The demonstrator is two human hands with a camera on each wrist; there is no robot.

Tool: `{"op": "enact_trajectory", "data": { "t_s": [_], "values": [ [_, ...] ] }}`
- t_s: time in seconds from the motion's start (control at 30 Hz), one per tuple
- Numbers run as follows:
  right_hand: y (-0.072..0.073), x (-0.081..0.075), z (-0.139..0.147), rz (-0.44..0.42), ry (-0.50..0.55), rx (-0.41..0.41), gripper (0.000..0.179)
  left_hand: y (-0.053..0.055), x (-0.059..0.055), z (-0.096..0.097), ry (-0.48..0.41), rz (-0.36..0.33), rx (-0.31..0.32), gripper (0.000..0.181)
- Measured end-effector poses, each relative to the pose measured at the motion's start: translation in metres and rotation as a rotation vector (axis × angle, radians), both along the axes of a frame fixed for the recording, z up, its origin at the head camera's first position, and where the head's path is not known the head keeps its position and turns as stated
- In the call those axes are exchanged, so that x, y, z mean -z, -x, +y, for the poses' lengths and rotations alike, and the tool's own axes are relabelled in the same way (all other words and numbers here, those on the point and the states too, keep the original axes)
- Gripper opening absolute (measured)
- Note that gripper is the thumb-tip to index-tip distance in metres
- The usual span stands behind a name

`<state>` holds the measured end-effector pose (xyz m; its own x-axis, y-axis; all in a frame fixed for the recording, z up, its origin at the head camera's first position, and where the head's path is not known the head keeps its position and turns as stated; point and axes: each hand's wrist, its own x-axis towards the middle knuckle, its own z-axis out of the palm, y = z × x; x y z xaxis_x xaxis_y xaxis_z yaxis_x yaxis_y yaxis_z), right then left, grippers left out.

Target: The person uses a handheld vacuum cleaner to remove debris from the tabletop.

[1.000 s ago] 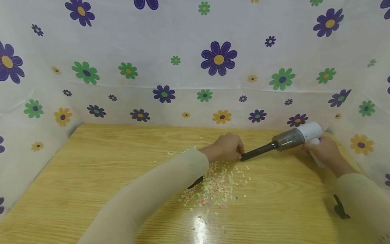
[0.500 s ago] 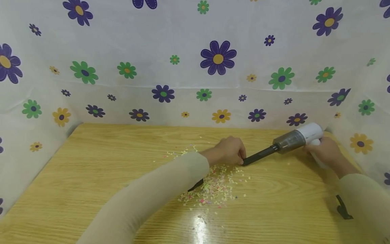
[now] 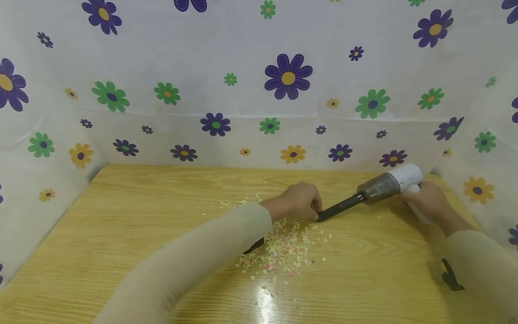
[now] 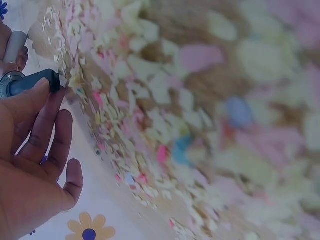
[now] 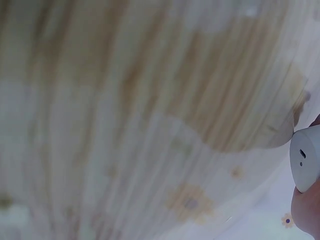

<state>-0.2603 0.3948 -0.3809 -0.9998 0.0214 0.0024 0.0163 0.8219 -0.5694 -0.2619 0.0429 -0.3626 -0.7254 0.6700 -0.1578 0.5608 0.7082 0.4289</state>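
Note:
A handheld vacuum cleaner with a white body and a smoky clear dust cup (image 3: 378, 188) slants across the right half of the table in the head view. My right hand (image 3: 429, 200) grips its white handle (image 5: 306, 157), which shows at the edge of the right wrist view. At the end of the dark nozzle (image 3: 340, 208), my left hand (image 3: 301, 202) pinches the tip between thumb and index finger. The left wrist view shows this pinch on the nozzle (image 4: 32, 84), with the other fingers loosely bent. Small paper confetti (image 3: 283, 252) lies scattered below and beside my left hand.
The wooden table (image 3: 133, 234) meets a white flowered cloth (image 3: 243, 99) at the back and sides. Dark pieces, one a dark strap end (image 3: 254, 246), show beneath both sleeves. A few confetti bits lie farther back, left of my left hand.
Both hands and the vacuum cleaner have shifted slightly. The nozzle tip has come a little nearer to me, then left, with my left hand still pinching it. The confetti looks much the same.

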Motion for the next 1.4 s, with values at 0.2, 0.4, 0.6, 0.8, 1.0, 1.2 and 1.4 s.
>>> {"op": "enact_trajectory", "data": {
  "t_s": [0.2, 0.4, 0.6, 0.8, 1.0, 1.2, 1.4],
  "values": [
    [0.003, 0.001, -0.008, -0.014, -0.004, -0.004, 0.029, -0.003, -0.002, -0.007, 0.002, -0.019, -0.01, 0.013],
    [0.002, 0.002, -0.008, -0.023, 0.014, -0.01, 0.03, -0.007, -0.002, -0.007, 0.003, -0.024, 0.003, 0.014],
    [-0.001, 0.001, -0.004, -0.009, 0.002, -0.03, 0.03, -0.011, -0.003, -0.003, -0.006, -0.033, 0.004, 0.015],
    [-0.004, 0.001, -0.001, -0.02, 0.012, -0.042, 0.033, -0.014, -0.002, 0.001, 0.005, -0.024, 0.025, 0.014],
    [-0.005, 0.002, 0.006, -0.033, -0.02, -0.048, 0.033, -0.016, -0.002, 0.006, 0.008, -0.022, 0.04, 0.012],
    [-0.006, 0.001, 0.009, -0.034, -0.033, -0.055, 0.034, -0.019, -0.001, 0.009, 0.019, 0.0, 0.047, 0.012],
    [-0.007, 0.0, 0.01, -0.04, -0.028, -0.078, 0.037, -0.022, -0.002, 0.011, 0.03, -0.018, 0.054, 0.011]
  ]
}}
